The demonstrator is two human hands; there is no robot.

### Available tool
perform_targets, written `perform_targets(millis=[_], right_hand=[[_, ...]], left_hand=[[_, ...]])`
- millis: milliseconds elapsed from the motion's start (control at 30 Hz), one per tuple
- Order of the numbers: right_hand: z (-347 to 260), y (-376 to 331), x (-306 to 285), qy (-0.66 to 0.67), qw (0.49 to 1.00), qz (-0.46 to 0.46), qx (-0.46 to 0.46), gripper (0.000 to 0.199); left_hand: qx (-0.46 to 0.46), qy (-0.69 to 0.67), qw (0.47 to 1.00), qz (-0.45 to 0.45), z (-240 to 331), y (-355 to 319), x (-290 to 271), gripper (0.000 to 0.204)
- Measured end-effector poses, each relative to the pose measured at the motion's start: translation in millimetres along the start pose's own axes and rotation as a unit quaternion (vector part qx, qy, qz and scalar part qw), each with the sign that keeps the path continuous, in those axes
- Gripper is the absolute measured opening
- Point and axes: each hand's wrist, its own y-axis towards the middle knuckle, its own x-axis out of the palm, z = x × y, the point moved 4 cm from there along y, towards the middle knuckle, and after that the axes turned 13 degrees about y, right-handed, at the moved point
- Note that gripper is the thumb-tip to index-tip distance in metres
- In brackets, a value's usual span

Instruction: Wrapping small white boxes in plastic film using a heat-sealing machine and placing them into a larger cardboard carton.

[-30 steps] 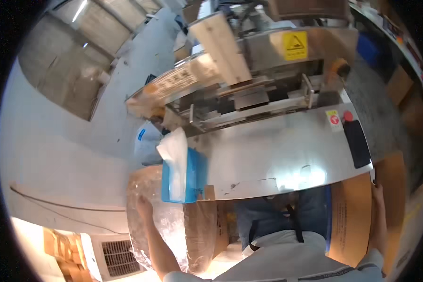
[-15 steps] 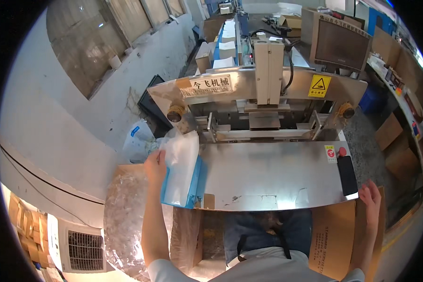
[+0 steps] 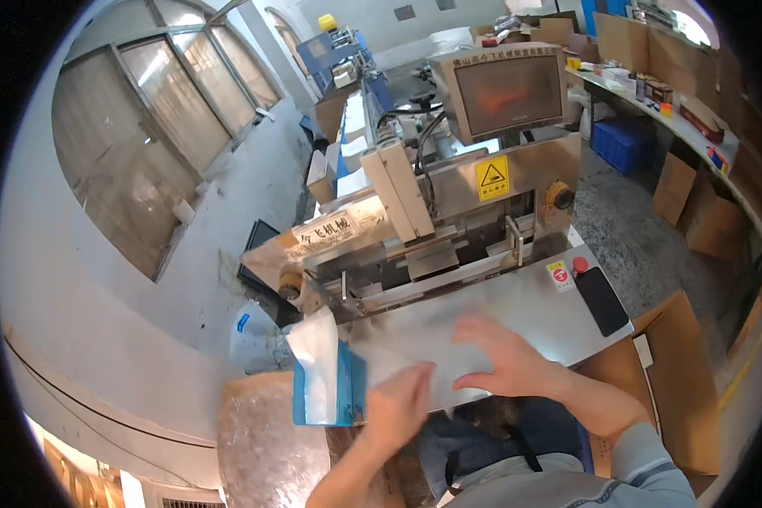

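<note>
My left hand (image 3: 400, 405) is over the near edge of the steel worktop (image 3: 533, 305), fingers closed in a pinch. A thin, see-through plastic bag, blurred and hard to make out, seems to trail from it. Facing it, my right hand (image 3: 504, 360) has thumb and fingers apart, smeared a little by motion, and nothing shows in its grasp. To the left of my left hand stands a blue open-fronted box (image 3: 345, 385). A stack of translucent plastic bags (image 3: 317, 377) rests in it, upper ends sticking out past the box.
Behind the worktop is a machine with a steel crossbar (image 3: 529, 173) and a monitor (image 3: 510, 93). A black phone (image 3: 602, 301) lies beside a red button (image 3: 579, 265) at the right. Below are a carton lined with clear plastic (image 3: 271, 449) and an open carton (image 3: 681, 381).
My left hand has left the bag stack and come right, over the worktop. My right hand has swung in from the far right toward it. The view has turned rightward.
</note>
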Motion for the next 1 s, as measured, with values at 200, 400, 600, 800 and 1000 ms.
perform_targets(millis=[200,400,600,800,1000], right_hand=[[34,-43,15,0.238,0.855,-0.288,0.36,0.056],[-24,-36,0,0.099,0.955,-0.156,0.231,0.082],[6,-49,-12,0.145,0.959,-0.095,0.223,0.043],[12,-51,-28,0.105,0.964,-0.08,0.233,0.011],[17,-58,-33,0.074,0.978,-0.048,0.191,0.014]], left_hand=[[-0.068,-0.067,0.994,-0.062,28,-13,15,0.014],[0.048,0.057,0.995,-0.06,46,-6,28,0.014],[0.06,0.067,0.995,-0.03,60,10,25,0.013],[-0.063,-0.19,0.976,-0.088,41,12,52,0.014],[-0.171,-0.294,0.93,-0.14,25,-4,83,0.014]])
